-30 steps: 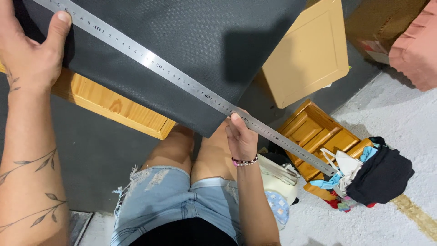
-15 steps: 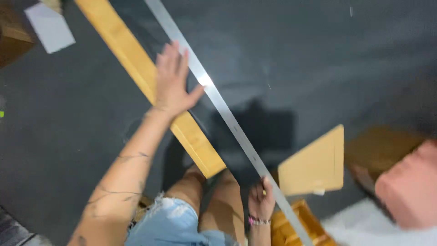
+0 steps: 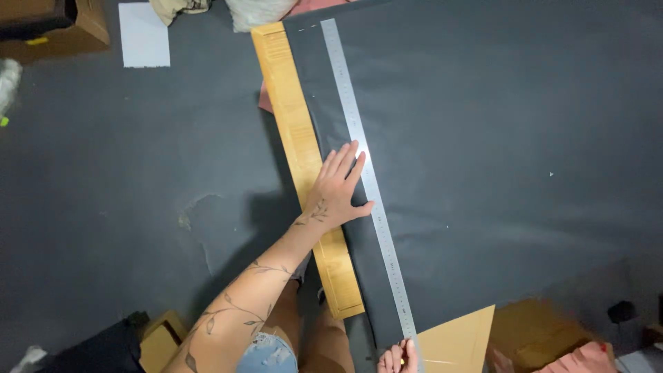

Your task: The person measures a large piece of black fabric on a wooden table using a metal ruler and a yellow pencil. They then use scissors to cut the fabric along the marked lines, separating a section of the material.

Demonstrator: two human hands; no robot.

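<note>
The left hand (image 3: 336,190) is lying flat on the dark sheet (image 3: 497,173), fingers stretched out and close together, with their tips pressing against the long steel ruler (image 3: 362,162) and the thumb reaching toward its edge. The ruler is running along the sheet's left edge, just inside it, from the far corner down to the near end. Beneath that edge a long wooden board (image 3: 297,138) is lying parallel to the ruler, and the heel of the left hand is resting over it. The right hand (image 3: 398,358) is sitting at the ruler's near end (only partly in view at the bottom of the frame), fingers curled narrow around the ruler's end; whether it is also holding a small tool cannot be told. A tan cardboard piece (image 3: 456,342) is lying just beside that hand, and a white paper sheet (image 3: 143,34) is lying well apart on the dark floor (image 3: 103,173).
</note>
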